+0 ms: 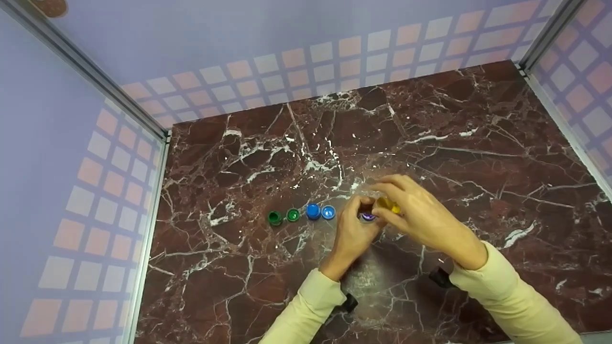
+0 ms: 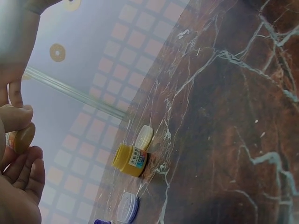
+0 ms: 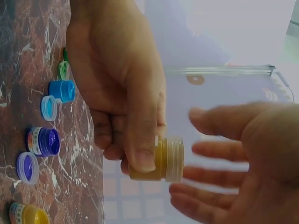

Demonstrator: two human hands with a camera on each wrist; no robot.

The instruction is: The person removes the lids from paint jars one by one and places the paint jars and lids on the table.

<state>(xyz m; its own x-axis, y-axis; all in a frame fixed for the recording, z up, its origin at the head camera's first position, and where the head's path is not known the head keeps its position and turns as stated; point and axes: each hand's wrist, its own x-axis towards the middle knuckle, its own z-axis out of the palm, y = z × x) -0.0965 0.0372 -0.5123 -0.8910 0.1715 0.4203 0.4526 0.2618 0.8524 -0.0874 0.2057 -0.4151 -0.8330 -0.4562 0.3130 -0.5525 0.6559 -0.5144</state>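
My left hand (image 1: 355, 231) grips a small capped paint jar (image 3: 161, 158), ochre yellow with a clear lid, thumb on one side and curled fingers on the other. It is raised above the table, lid toward the right hand. Fingers spread, my right hand (image 3: 266, 163) is beside the lid with no object in its grasp. Below the hands stands an uncapped yellow paint jar (image 2: 130, 159) with its lid (image 2: 145, 137) next to it. A purple paint jar (image 3: 44, 141) is uncapped too, its lid (image 3: 28, 168) alongside; the hands mostly hide both in the head view.
To the left of the hands, a blue paint jar (image 1: 313, 211) and its lid (image 1: 328, 212) sit in a row with a green paint jar (image 1: 274, 218) and its lid (image 1: 293, 214). Panels with printed squares (image 1: 306, 71) border the dark red marbled table (image 1: 215, 267).
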